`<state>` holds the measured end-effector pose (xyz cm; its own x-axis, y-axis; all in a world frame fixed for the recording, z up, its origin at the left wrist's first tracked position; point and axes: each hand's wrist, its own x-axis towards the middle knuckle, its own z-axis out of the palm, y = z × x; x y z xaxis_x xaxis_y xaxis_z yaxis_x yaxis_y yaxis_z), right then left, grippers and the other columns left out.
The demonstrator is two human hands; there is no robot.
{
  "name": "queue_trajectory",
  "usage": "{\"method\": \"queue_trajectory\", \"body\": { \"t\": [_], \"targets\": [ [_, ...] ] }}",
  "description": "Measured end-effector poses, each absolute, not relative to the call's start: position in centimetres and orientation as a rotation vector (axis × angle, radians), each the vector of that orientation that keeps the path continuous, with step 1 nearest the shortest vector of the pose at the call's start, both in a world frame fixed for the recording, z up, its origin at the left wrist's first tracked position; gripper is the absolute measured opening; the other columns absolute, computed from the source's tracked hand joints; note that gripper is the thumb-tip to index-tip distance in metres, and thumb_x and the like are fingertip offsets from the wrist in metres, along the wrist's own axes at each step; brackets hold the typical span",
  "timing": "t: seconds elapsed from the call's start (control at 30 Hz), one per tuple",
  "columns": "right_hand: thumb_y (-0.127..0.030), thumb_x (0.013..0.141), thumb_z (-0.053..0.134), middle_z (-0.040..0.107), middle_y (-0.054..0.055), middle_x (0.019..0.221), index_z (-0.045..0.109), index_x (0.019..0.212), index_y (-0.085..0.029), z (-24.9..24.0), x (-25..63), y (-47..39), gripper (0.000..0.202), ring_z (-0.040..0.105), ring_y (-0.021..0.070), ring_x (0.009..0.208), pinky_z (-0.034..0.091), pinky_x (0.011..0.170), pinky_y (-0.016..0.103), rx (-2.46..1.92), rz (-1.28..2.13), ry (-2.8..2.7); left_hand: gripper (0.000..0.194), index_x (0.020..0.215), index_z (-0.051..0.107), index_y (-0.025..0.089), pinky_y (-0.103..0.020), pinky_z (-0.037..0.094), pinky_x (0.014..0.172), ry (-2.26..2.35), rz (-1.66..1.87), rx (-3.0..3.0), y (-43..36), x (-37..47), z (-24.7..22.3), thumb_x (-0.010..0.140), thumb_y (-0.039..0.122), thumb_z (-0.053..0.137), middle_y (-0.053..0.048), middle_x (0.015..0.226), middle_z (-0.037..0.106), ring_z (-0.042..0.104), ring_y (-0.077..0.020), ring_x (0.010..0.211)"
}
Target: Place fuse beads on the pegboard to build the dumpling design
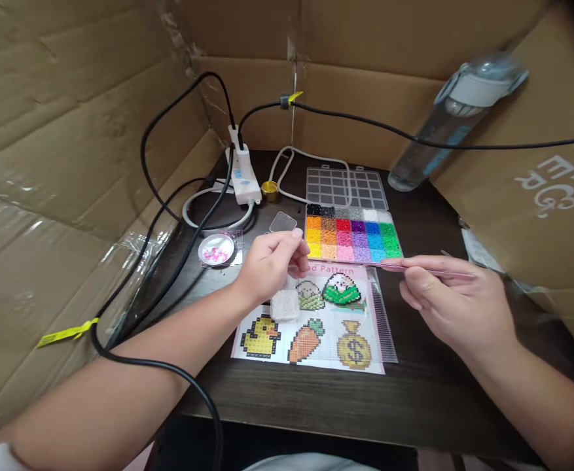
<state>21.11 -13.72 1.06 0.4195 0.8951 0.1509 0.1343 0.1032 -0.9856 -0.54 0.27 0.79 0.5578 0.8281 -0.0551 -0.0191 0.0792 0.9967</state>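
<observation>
My left hand (273,261) is closed above the top left of the pattern sheet (311,360), thumb against curled fingers; anything it pinches is too small to make out. Just below it lies a small clear box of white beads (285,305). My right hand (456,301) grips thin pink tweezers (414,266), whose tips point left along the front edge of the bead case (350,237). On the sheet sits a green, white and black bead figure (341,288), beside printed duck, carrot and money bag pictures.
A round dish with pink beads (216,250) stands at the left. Behind are a power strip (242,173), a gold cup (269,190) and a leaning water bottle (456,124). Black cables (169,288) cross over my left forearm. Cardboard walls (365,104) surround the table.
</observation>
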Motion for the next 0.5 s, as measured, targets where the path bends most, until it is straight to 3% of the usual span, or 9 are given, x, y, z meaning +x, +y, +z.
{"method": "queue_trajectory", "body": {
  "t": [0.1, 0.23, 0.5],
  "targets": [
    [-0.029, 0.085, 0.072, 0.072, 0.005, 0.07, 0.077, 0.093, -0.023, -0.7, 21.9, -13.9, 0.011, 0.049, 0.0109, 0.049, 0.036, 0.045, 0.028, -1.38, 0.785, -0.973, 0.038, 0.071, 0.061, 0.014, -0.021, 0.05, 0.049, 0.78, 0.738, 1.362, 0.3, -0.5, 0.8, 0.091, 0.046, 0.052, -0.004, 0.06, 0.063, 0.061, -0.0112, 0.052],
    [-0.029, 0.086, 0.071, 0.072, 0.005, 0.073, 0.077, 0.094, -0.024, -2.1, 22.4, -13.7, 0.011, 0.05, 0.0109, 0.05, 0.037, 0.047, 0.029, -1.363, 0.857, -0.972, 0.039, 0.071, 0.061, 0.014, -0.022, 0.05, 0.05, 0.774, 0.748, 1.382, 0.3, -0.5, 0.9, 0.09, 0.048, 0.053, -0.004, 0.059, 0.063, 0.061, -0.012, 0.053],
    [-0.03, 0.087, 0.07, 0.066, 0.002, 0.06, 0.078, 0.094, -0.02, -2.0, 22.1, -13.3, 0.016, 0.049, 0.0099, 0.046, 0.039, 0.043, 0.025, -1.489, 0.908, -1.078, 0.041, 0.07, 0.062, 0.014, -0.024, 0.05, 0.051, 0.76, 0.746, 1.418, 0.3, -0.5, 1.0, 0.091, 0.048, 0.053, -0.004, 0.059, 0.062, 0.061, -0.0127, 0.053]
  ]
}}
